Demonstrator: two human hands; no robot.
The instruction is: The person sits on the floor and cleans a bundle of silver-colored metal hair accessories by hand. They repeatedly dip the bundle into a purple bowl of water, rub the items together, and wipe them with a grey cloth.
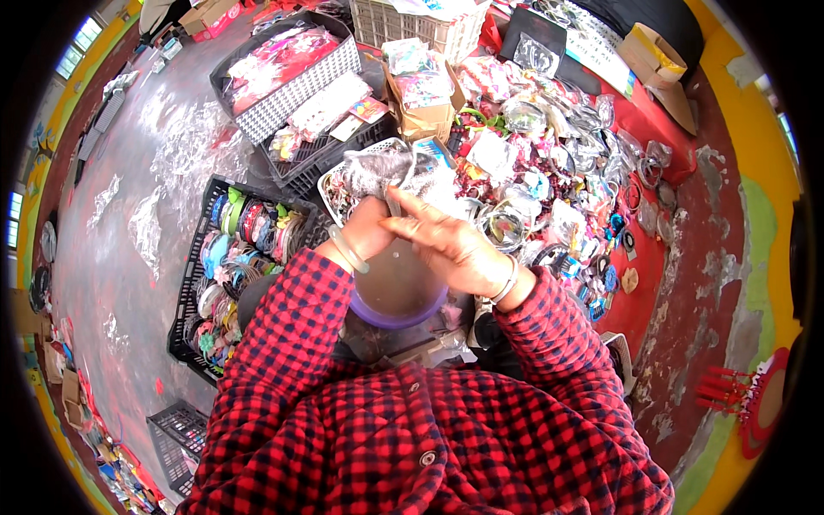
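- Left hand point(367, 230): fingers curled inward, pale bracelet point(348, 251) at wrist. Cannot tell whether it grips anything; fingertips hidden.
- Right hand point(459, 253): fingers stretched forward and spread, tips crossing over the left hand; silver-toned bracelet point(507, 280) at wrist. Thumb hidden; cannot tell if anything is pinched.
- Grey fluffy piece point(378, 169): just beyond the fingertips, over the white basket point(324, 193). Contact with the hands unclear.
- Purple-rimmed basin point(397, 320): directly below the hands, nearer the body; inside appears brownish.
- Red-and-black checked sleeves point(287, 313) cover both forearms.
- Left of the basin: black crate point(187, 330), filled with coloured bands point(253, 223).
- Beyond the white basket: open cardboard box point(427, 123) holding bagged items; to its left, a lattice-walled crate point(300, 94) with pink packets.
- Right: heap of loose and bagged accessories point(532, 176), spread over a red surface point(639, 296).
- Lower left: second black crate point(167, 442), on the grey floor point(112, 257).
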